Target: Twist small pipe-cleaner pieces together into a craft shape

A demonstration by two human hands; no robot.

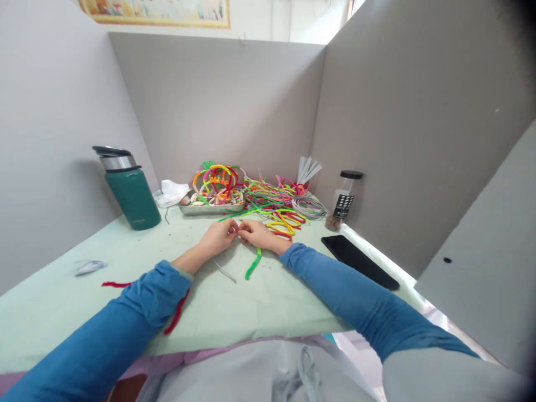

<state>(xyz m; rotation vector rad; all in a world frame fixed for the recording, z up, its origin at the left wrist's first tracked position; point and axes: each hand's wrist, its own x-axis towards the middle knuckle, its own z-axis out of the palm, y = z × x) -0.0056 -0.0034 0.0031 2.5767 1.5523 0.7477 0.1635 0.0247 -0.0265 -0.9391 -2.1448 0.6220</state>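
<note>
My left hand [218,239] and my right hand [258,234] meet over the middle of the table, fingertips pinched together. Something small and reddish shows between them, too small to make out. A short green pipe cleaner [253,266] extends toward me from beneath my right hand; its upper end is hidden, so I cannot tell whether it is held. Below my left hand lies a thin grey wire [226,273]. Red pipe cleaner [177,315] pieces stick out around my left sleeve. Bent yellow and red pipe cleaners [285,226] lie just beyond my right wrist.
At the back, a metal tray [211,210] holds small pieces and colourful pipe-cleaner shapes, beside a pipe-cleaner heap [268,192] and a grey wire coil [309,207]. A green bottle [133,198] stands left; a clear jar [342,204] and black phone [359,261] are right. Grey partitions [218,106] surround the table.
</note>
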